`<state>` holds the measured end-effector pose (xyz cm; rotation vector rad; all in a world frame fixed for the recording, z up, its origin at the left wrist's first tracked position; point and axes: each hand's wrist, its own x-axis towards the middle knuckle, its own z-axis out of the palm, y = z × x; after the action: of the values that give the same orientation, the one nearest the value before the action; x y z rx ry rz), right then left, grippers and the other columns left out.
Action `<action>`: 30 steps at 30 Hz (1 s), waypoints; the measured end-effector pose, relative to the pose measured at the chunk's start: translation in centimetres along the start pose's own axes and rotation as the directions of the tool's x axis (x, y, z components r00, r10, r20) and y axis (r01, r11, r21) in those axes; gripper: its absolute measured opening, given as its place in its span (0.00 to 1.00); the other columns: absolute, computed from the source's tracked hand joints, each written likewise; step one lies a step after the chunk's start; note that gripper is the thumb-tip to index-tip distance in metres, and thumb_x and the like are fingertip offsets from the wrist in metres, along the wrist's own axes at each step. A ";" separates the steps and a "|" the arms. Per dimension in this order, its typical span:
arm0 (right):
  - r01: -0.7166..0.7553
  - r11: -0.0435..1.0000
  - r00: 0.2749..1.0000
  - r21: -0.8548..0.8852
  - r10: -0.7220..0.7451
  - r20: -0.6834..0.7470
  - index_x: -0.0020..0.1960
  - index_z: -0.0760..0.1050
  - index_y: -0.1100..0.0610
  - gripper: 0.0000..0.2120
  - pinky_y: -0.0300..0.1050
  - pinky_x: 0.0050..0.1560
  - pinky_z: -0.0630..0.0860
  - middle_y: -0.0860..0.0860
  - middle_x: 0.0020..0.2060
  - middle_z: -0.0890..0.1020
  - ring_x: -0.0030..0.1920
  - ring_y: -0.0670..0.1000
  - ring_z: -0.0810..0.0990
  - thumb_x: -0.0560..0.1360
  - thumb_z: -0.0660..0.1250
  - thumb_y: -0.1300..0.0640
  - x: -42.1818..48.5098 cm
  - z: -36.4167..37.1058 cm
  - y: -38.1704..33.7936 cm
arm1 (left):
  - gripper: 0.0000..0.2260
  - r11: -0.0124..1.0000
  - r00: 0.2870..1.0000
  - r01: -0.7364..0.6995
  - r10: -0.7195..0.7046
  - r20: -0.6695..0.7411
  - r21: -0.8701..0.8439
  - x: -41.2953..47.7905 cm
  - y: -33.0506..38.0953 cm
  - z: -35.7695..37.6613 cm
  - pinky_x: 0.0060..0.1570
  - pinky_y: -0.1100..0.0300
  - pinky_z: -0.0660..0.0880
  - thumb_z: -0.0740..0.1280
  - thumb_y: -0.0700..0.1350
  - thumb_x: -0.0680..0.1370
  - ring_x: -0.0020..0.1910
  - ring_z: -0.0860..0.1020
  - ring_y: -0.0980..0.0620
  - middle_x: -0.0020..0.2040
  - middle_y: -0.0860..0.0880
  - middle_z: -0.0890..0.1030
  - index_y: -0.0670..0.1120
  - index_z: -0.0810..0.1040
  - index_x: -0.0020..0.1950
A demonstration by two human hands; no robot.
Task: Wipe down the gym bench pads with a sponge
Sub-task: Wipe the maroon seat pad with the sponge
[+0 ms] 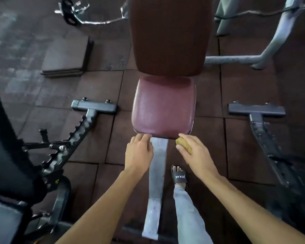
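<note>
A maroon seat pad (pixel 163 106) lies in the middle of the view, with a darker brown back pad (pixel 169 34) rising beyond it. My right hand (pixel 195 152) grips a yellowish sponge (pixel 183 145) against the pad's near right edge. My left hand (pixel 140 150) rests with its fingertips on the pad's near left edge. The fingertips of both hands are partly hidden under the pad's rim.
A grey steel bench beam (pixel 157 173) runs toward me between my arms. Toothed adjuster frames (pixel 74 134) (pixel 264 134) lie left and right on the rubber floor tiles. Stacked mats (pixel 65 57) sit at the back left, a curl bar (pixel 88 16) beyond. My sandalled foot (pixel 179 176) stands beside the beam.
</note>
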<state>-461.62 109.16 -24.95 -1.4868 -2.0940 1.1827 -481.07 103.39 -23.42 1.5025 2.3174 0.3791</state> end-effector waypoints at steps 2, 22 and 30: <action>0.065 0.996 0.998 -0.068 -0.064 0.015 0.71 0.72 0.47 0.19 0.30 0.65 0.63 0.42 0.66 0.73 0.65 0.42 0.72 0.81 0.65 0.49 4.7 1.0 2.5 | 0.14 1.000 1.000 0.002 -0.002 0.023 0.021 4.7 -0.6 3.2 0.58 0.50 0.71 0.63 0.41 0.79 0.60 0.74 0.43 0.61 0.47 0.77 0.46 0.76 0.64; -0.051 0.929 0.955 -0.366 -0.062 -0.289 0.74 0.67 0.47 0.21 0.56 0.76 0.60 0.53 0.77 0.64 0.79 0.57 0.55 0.82 0.59 0.45 31.4 5.2 11.6 | 0.25 0.971 0.983 -0.181 0.174 0.057 0.158 24.3 -8.7 14.5 0.78 0.46 0.46 0.49 0.55 0.84 0.80 0.48 0.48 0.80 0.50 0.54 0.48 0.54 0.80; 0.058 0.845 0.982 -0.531 -0.143 -0.120 0.78 0.57 0.44 0.23 0.61 0.76 0.58 0.51 0.79 0.60 0.79 0.56 0.54 0.84 0.53 0.43 18.7 9.5 11.3 | 0.25 0.968 0.980 -0.199 0.196 0.038 0.155 24.3 -9.1 14.8 0.78 0.46 0.47 0.47 0.56 0.84 0.80 0.48 0.48 0.80 0.49 0.54 0.48 0.54 0.80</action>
<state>-468.47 122.88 -43.15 -1.5898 -2.4680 0.4378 -491.28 122.43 -44.02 1.8126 2.2316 0.2305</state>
